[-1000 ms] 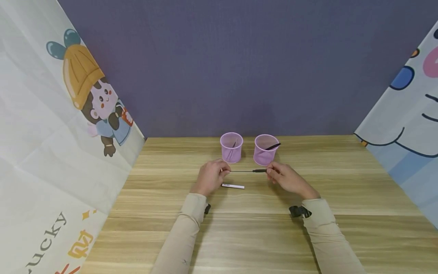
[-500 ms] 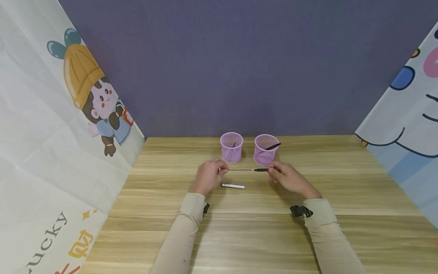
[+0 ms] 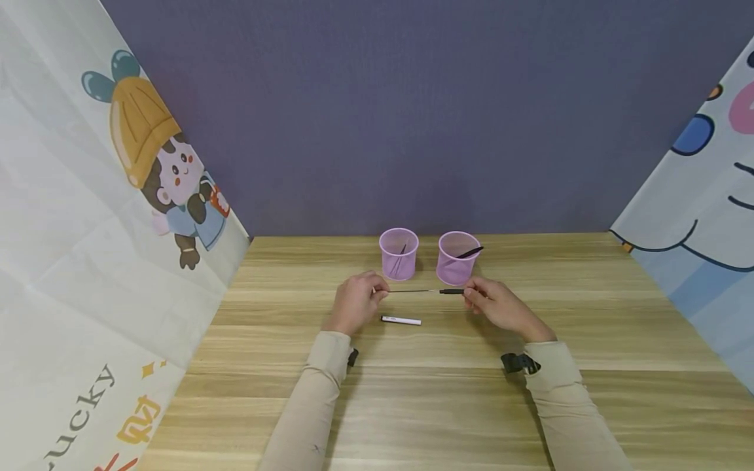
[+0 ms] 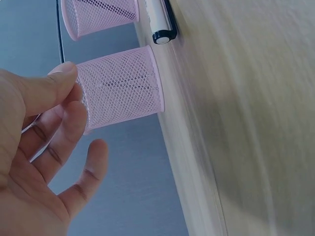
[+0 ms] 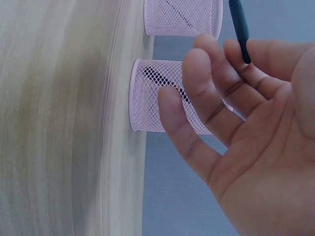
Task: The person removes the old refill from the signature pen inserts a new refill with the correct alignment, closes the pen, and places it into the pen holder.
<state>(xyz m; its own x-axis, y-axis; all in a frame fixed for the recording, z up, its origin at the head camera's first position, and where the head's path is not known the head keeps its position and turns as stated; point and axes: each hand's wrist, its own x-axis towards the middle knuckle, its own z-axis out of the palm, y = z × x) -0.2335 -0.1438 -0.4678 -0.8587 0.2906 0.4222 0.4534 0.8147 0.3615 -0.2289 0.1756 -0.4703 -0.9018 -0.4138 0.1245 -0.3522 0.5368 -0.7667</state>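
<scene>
So, a thin dark rod (image 3: 409, 291) is being held out sideways above the wooden table (image 3: 436, 418), right in front of two pink mesh pen cups. Its outer end is pinched between the thumb and index finger of the left hand (image 3: 355, 302), with the other fingers loosely bent. A slim black cylindrical piece (image 3: 451, 292) is lined up with it, its far end pinched by the thumb and index finger of the right hand (image 3: 499, 306); the rest of those fingers are spread and slightly curved. A pale bit is seen between the two parts, but whether they're touching there can't really be told.

A white marker (image 3: 402, 320) is laid on the table nearer the left hand, black end pointed that way. In the left pen cup (image 3: 388, 267), a couple of thin dark sticks (image 3: 403, 250) can be made out through the mesh. In the right pen cup (image 3: 444, 269), a black pen (image 3: 470, 252) is leaned over the rim. Beige sleeves (image 3: 306, 412) are worn, with a black strap (image 3: 518, 363) seen at the right wrist. Everything's backed by a grey-purple panel (image 3: 377, 118).
</scene>
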